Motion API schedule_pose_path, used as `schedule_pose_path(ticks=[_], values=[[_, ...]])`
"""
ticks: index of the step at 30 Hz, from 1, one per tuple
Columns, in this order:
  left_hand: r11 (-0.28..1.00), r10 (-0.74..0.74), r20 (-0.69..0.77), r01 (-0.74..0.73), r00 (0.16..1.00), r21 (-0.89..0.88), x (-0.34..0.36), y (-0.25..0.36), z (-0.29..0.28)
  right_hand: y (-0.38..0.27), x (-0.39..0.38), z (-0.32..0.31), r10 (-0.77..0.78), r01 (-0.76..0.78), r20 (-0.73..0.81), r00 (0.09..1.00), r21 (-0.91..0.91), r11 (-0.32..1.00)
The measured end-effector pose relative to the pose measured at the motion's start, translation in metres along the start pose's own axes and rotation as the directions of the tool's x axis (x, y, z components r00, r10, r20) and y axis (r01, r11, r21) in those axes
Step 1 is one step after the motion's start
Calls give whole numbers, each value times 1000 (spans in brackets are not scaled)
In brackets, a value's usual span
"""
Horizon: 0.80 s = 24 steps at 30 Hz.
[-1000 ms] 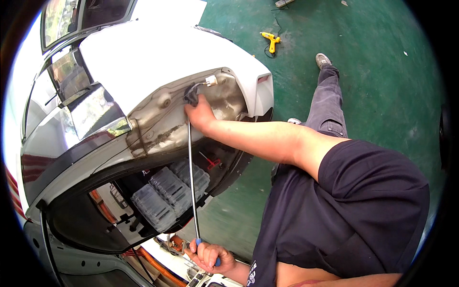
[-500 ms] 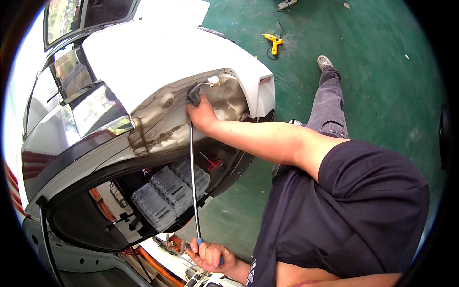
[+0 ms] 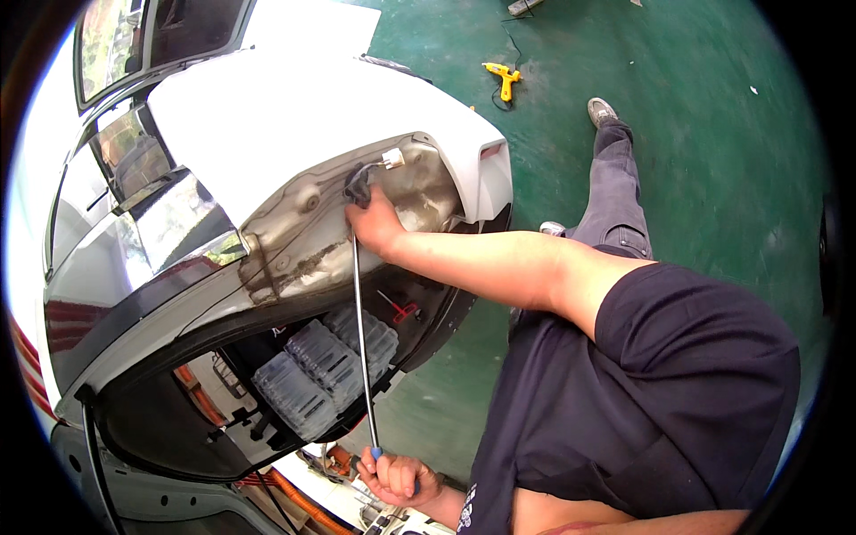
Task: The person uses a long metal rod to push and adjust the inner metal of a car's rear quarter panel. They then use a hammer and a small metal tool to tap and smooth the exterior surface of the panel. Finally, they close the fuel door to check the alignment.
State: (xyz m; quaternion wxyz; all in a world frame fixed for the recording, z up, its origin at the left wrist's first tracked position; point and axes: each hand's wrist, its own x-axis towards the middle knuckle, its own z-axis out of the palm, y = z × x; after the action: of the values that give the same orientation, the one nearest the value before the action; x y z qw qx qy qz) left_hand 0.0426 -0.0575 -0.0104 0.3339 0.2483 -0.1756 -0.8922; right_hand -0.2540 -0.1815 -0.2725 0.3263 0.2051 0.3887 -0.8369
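Note:
Low in the view, my left hand is wrapped around the blue handle of a long, thin-shafted tool like a long screwdriver. Its metal shaft runs up across the car's open rear to my right hand. The right hand's fingers are closed at the shaft's far end, and the tip is hidden under them. Just beyond these fingers is a dark, crumpled cable bundle with a white connector. Both lie against the bare metal recess at the white car's rear corner.
Clear plastic cases and a red-handled T-shaped tool lie in the car's rear opening. A yellow glue gun with a cord rests on the green floor. Orange cables show at the bottom.
My view has shifted slightly, so the car and the cases sit a little differently in it. Both hands keep their hold on the tool.

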Motion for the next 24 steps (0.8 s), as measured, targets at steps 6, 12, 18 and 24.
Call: schedule_pose_path(ticks=[6, 12, 18, 24], values=[[998, 34, 0, -34, 999, -49, -4, -4, 3, 0, 1, -1, -47, 45, -24, 999, -89, 995], [998, 47, 13, -47, 999, -46, -17, -11, 4, 12, 5, 1, -31, 31, -2, 1000, -56, 998], [997, 51, 8, -51, 999, -55, -16, -4, -2, 10, 4, 2, -35, 35, 8, 999, 12, 999], [1000, -7, 45, 8, 999, -11, -3, -1, -10, 7, 2, 0, 31, -35, 41, 999, 107, 994]])
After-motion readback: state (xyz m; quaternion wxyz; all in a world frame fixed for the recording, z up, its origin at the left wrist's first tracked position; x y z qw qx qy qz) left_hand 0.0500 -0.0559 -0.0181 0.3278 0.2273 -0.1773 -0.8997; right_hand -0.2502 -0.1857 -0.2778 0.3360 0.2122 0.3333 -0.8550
